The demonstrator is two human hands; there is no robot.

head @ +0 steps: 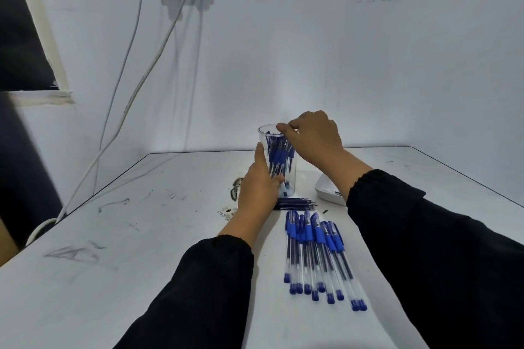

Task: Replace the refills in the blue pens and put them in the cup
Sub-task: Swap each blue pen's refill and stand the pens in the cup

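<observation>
We are steadying the clear cup (279,161), which is standing upright near the middle of the table (141,235) toward its far edge and holding blue pens. Our left hand (259,190) is wrapping around its side; our right hand (312,136) is pinching at its rim, though what it is grasping we cannot tell. Loose refills (296,202) are lying just before the cup, a row of blue pens (317,255) nearer us, and a white tray (326,188) is sitting to the right.

white table (141,235) | cup (289,178) | pens (317,252) | refills (297,203) | white tray (326,188)
</observation>
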